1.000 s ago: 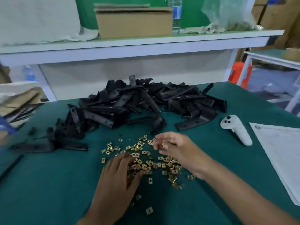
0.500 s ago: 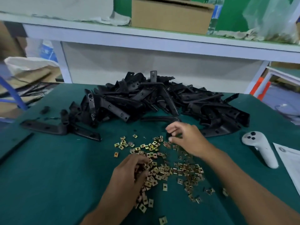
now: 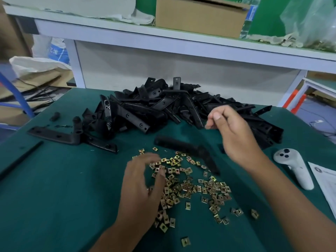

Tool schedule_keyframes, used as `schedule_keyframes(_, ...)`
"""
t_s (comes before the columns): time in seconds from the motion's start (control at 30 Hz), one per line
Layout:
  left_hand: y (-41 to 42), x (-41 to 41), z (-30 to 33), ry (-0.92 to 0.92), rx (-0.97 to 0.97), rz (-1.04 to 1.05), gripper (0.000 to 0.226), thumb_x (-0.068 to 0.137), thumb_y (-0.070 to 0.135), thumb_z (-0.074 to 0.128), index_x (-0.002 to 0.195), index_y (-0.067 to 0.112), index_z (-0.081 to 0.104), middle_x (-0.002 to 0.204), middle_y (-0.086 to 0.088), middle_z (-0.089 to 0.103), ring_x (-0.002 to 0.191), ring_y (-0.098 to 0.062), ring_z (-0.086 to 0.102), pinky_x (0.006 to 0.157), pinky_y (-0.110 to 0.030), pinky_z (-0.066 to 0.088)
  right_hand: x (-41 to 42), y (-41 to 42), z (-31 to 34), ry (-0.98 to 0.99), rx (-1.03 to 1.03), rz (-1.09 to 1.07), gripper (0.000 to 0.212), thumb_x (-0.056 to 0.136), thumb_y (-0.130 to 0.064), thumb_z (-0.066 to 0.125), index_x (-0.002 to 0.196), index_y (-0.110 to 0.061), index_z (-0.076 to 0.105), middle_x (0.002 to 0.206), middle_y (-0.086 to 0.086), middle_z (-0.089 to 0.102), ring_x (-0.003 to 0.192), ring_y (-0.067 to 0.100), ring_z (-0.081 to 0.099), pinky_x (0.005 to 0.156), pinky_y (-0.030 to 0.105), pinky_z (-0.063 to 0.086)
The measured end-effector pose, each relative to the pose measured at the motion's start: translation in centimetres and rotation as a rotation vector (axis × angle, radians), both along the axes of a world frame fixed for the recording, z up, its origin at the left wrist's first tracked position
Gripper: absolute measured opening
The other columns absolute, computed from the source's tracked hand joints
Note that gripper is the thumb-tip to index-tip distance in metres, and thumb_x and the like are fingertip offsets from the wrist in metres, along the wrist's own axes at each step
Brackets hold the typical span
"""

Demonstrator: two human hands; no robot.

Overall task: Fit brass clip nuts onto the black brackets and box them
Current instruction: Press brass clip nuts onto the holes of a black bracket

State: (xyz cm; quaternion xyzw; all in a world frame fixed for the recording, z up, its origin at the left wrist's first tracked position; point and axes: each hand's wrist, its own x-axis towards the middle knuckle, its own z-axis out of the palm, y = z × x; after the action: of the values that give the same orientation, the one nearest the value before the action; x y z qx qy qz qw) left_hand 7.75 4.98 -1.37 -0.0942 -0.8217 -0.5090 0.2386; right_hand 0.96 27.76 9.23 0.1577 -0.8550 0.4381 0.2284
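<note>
A heap of black brackets (image 3: 160,106) lies at the far side of the green table (image 3: 54,197). One black bracket (image 3: 187,149) lies apart, just beyond a scatter of brass clip nuts (image 3: 192,186). My left hand (image 3: 141,190) hovers over the left part of the nuts with its fingers spread, blurred by motion. My right hand (image 3: 236,137) is raised over the right end of the heap, thumb and fingers loosely apart, and I see nothing in it. Its palm side is hidden.
A white controller (image 3: 294,167) and a paper sheet (image 3: 325,184) lie at the right. Loose brackets (image 3: 72,137) and a black strip (image 3: 20,159) lie at the left. A cardboard box (image 3: 198,17) stands on the shelf behind; another box holding black parts (image 3: 32,91) sits off the table's left.
My right hand has lifted off the nuts and moved up and right toward the bracket heap. My left hand has spread its fingers over the nuts.
</note>
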Motion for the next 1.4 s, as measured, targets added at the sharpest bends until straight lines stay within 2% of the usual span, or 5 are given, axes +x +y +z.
schedule_keyframes(0.47, 0.1, -0.7, -1.0, -0.014, -0.388, -0.095, 0.028, 0.099, 0.055, 0.039, 0.090, 0.038, 0.059, 0.081, 0.025, 0.059, 0.083, 0.004, 0.051, 0.095, -0.023, 0.027, 11.6, -1.4, -5.4, -0.529, 0.747, 0.356, 0.101, 0.069, -0.066, 0.080, 0.132, -0.079, 0.002, 0.140, -0.041, 0.007, 0.130, 0.001, 0.017, 0.104, 0.036, 0.031)
schedule_keyframes(0.87, -2.7, 1.6, 4.1, 0.082, 0.073, -0.304, 0.036, 0.101, 0.064, 0.041, 0.115, 0.042, 0.067, 0.068, 0.009, 0.067, 0.049, -0.026, 0.057, 0.046, -0.028, 0.044, 11.1, -2.6, -1.2, -0.039, -0.064, 0.138, 0.026, 0.094, -0.065, 0.052, 0.100, -0.043, 0.064, 0.122, -0.020, 0.061, 0.106, 0.006, 0.062, 0.079, 0.019, 0.047)
schedule_keyframes(1.03, -2.8, 1.9, 4.6, -0.296, 0.310, -0.766, 0.055, 0.083, 0.059, 0.075, 0.130, 0.036, 0.059, 0.117, 0.000, 0.070, 0.106, -0.027, 0.068, 0.092, -0.030, 0.053, 9.9, -4.0, -1.4, -0.357, -0.188, 0.145, 0.030, 0.083, -0.062, 0.057, 0.079, -0.034, 0.066, 0.115, -0.025, 0.058, 0.110, -0.006, 0.056, 0.087, 0.020, 0.040)
schedule_keyframes(1.2, -2.6, 0.5, 4.5, -0.128, 0.153, -0.362, 0.005, 0.086, 0.042, 0.077, 0.084, 0.041, 0.073, 0.071, 0.021, 0.069, 0.064, 0.009, 0.061, 0.058, -0.005, 0.045, 10.7, -4.8, -4.3, -0.508, -0.116, 0.154, 0.067, 0.068, -0.089, 0.055, 0.127, -0.061, 0.044, 0.134, -0.038, 0.042, 0.125, -0.011, 0.044, 0.104, 0.033, 0.042)
schedule_keyframes(1.4, -3.7, -1.7, 3.8, -0.202, 0.526, 0.040, 0.055, 0.093, 0.034, 0.065, 0.041, 0.027, 0.049, 0.040, 0.017, 0.038, 0.037, 0.003, 0.034, 0.040, -0.012, 0.029, 12.6, -4.8, -9.8, -0.308, 0.726, 0.258, 0.099, 0.083, -0.090, 0.036, 0.155, -0.048, -0.018, 0.164, -0.017, -0.027, 0.149, 0.006, -0.030, 0.114, 0.042, -0.018)
